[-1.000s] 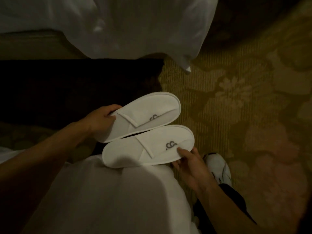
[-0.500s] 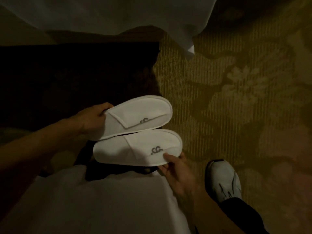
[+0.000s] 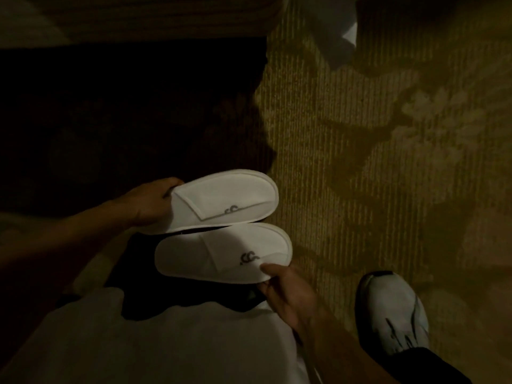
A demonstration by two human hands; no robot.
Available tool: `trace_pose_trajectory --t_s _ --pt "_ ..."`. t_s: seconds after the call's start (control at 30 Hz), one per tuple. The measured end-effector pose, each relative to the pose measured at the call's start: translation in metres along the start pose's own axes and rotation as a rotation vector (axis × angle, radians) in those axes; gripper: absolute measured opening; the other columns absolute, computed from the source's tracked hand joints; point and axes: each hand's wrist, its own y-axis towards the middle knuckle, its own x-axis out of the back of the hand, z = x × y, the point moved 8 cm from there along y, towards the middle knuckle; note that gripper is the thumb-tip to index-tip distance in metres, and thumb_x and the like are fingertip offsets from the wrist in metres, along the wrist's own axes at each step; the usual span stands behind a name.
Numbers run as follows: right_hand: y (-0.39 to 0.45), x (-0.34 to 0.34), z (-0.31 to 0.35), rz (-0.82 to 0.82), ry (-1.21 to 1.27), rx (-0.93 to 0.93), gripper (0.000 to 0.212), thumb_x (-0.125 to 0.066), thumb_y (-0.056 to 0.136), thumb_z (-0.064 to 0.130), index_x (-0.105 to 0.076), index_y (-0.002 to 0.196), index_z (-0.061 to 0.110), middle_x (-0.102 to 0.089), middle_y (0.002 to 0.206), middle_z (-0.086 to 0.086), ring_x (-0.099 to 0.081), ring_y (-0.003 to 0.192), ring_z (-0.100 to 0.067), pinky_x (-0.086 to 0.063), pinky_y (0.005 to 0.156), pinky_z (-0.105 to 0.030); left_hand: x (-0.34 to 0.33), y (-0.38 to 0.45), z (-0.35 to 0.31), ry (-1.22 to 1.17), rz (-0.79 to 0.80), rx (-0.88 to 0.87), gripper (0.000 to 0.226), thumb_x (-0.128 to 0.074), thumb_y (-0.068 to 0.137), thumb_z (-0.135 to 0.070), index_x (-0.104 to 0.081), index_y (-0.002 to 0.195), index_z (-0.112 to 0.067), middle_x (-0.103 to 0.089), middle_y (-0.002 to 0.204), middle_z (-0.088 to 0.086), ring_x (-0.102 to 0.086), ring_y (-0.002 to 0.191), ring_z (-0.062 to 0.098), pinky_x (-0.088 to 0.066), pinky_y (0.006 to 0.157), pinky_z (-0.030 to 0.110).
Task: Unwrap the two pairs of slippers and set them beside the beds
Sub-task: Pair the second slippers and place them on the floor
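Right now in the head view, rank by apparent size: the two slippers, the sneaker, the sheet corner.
1. Upper slipper and lower slipper: alike, can't separate.
2. Sneaker, partly hidden by the trouser leg.
3. Sheet corner, cut off at the frame edge, so unsure.

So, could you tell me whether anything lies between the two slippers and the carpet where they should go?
Nothing visible does: the patterned carpet beyond the upper slipper and lower slipper looks bare; only the person's shoe stands off to the right.
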Motion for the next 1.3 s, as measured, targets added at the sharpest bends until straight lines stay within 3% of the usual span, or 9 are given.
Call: trace_pose_trajectory --t_s 0.3,0.43,0.5,0.63,0.73,0.93,1.03,1.13,1.3 --pt "0.015 0.003 -0.021 -0.054 -0.085 0.012 0.038 -0.054 0.091 -0.005 -0.059 0.125 0.013 -0.069 0.118 -0.019 -0.066 0.108 -0.035 -0.054 0.094 -0.047 -0.023 0.024 0.013 0.044 -0.001 0.004 0.041 -0.05 0.093 -0.008 -0.056 0.132 -0.019 -0.059 0.131 0.018 -0.056 0.117 0.037 -0.044 0.093 0.039" --pt "0.015 0.01 -0.005 -0.218 -0.715 0.133 0.006 -0.061 0.092 0.013 -0.061 0.088 0.016 -0.07 0.098 -0.01 -0.066 0.084 -0.02 -0.056 0.082 -0.037 -0.028 0.025 0.018 0.304 0.004 -0.004 0.044 -0.044 0.097 -0.028 -0.041 0.141 -0.03 -0.052 0.135 0.017 -0.05 0.122 0.038 -0.042 0.1 0.043" --pt "0.015 0.012 0.005 -0.299 -1.027 0.142 0.021 -0.063 0.092 0.025 -0.058 0.078 0.011 -0.065 0.087 -0.009 -0.062 0.078 -0.021 -0.053 0.078 -0.037 -0.026 0.019 0.015 0.516 -0.073 -0.024 0.048 -0.041 0.097 -0.036 -0.034 0.144 -0.031 -0.05 0.132 0.014 -0.051 0.118 0.037 -0.043 0.095 0.042" --pt "0.014 0.0 0.023 -0.246 -1.383 0.087 0.045 -0.058 0.092 0.044 -0.068 0.103 0.001 -0.069 0.099 -0.014 -0.065 0.092 -0.027 -0.05 0.077 -0.033 -0.02 0.015 0.001 0.62 -0.076 -0.003 0.066 -0.044 0.092 -0.04 -0.017 0.151 -0.031 -0.043 0.143 0.013 -0.047 0.125 0.037 -0.043 0.098 0.044" --pt "0.008 -0.013 0.057 -0.246 -1.574 0.194 0.041 -0.056 0.093 0.044 -0.068 0.085 0.005 -0.069 0.088 -0.01 -0.065 0.083 -0.025 -0.052 0.073 -0.032 -0.02 0.013 -0.029 0.555 -0.061 -0.128 0.07 -0.049 0.089 -0.041 -0.019 0.151 -0.03 -0.043 0.144 0.012 -0.048 0.125 0.037 -0.042 0.099 0.042" --pt "-0.006 -0.069 0.133 -0.321 -1.706 0.651 0.042 -0.058 0.091 0.048 -0.05 0.118 0.017 -0.059 0.111 -0.007 -0.061 0.092 -0.025 -0.054 0.078 -0.042 -0.01 -0.006 -0.079 0.51 -0.281 -0.143 0.048 -0.05 0.086 -0.05 -0.049 0.123 -0.019 -0.061 0.116 0.011 -0.061 0.1 0.033 -0.043 0.078 0.036" --pt "0.003 -0.101 0.145 -0.177 -1.683 0.74 0.052 -0.06 0.092 0.041 -0.041 0.136 0.02 -0.048 0.128 -0.014 -0.056 0.107 -0.032 -0.049 0.087 -0.043 -0.025 -0.016 -0.054 0.498 -0.168 -0.002 0.046 -0.048 0.087 -0.056 -0.061 0.103 -0.015 -0.065 0.095 0.008 -0.059 0.077 0.025 -0.044 0.066 0.027" --pt "0.013 -0.111 0.135 -0.113 -1.719 0.685 0.06 -0.058 0.093 0.041 -0.034 0.146 0.026 -0.038 0.137 -0.016 -0.045 0.122 -0.035 -0.043 0.098 -0.045 -0.05 -0.028 -0.02 0.269 0.031 0.116 0.053 -0.054 0.088 -0.056 -0.063 0.114 -0.01 -0.067 0.094 0.007 -0.064 0.073 0.02 -0.044 0.054 0.021" --pt "0.011 -0.131 0.122 -0.181 -2.062 0.881 0.066 -0.053 0.092 0.048 -0.027 0.15 0.029 -0.03 0.146 -0.014 -0.034 0.126 -0.035 -0.037 0.101 -0.044 -0.096 -0.038 -0.001 -0.178 0.178 0.226 0.059 -0.07 0.084 -0.042 -0.057 0.13 -0.008 -0.059 0.133 0.014 -0.055 0.122 0.03 -0.045 0.099 0.036"
